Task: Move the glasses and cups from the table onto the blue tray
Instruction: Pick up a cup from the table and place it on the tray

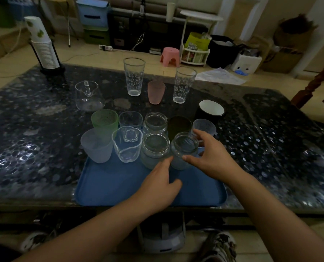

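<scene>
Head view, hands: my right hand wraps a small clear ribbed glass jar at the blue plastic tray's far right; my left hand is loosely open, fingertips touching that jar's base
Tray: frosted, green and clear cups crowd its far edge
Tabletop: two tall patterned clear glasses, a pink frosted cup, a clear glass pitcher and a white-lined black mug stand on the dark speckled tabletop beyond the tray

The table has a glossy, speckled dark top. The blue tray looks like smooth matt plastic. Clear glass jars stand beside frosted cups.
</scene>
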